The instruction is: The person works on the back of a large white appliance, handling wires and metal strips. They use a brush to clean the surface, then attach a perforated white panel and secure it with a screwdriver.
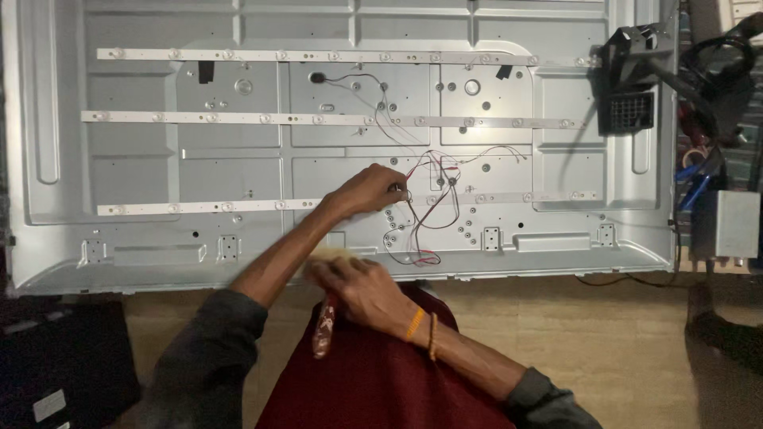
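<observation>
The left hand (367,191) reaches over the grey metal back panel (143,167) and its fingers are closed on the thin red and black wires (425,214), near the right part of the lowest white light strip (191,207). The wires lie in loose loops on the panel, between the lowest strip and the middle strip (318,119). The right hand (354,282) is near the lower edge of the panel, above a dark red cloth (381,373), and it grips a slim tool with a reddish handle (323,330), which points downward. A black bracket (628,79) sits at the panel's right end.
</observation>
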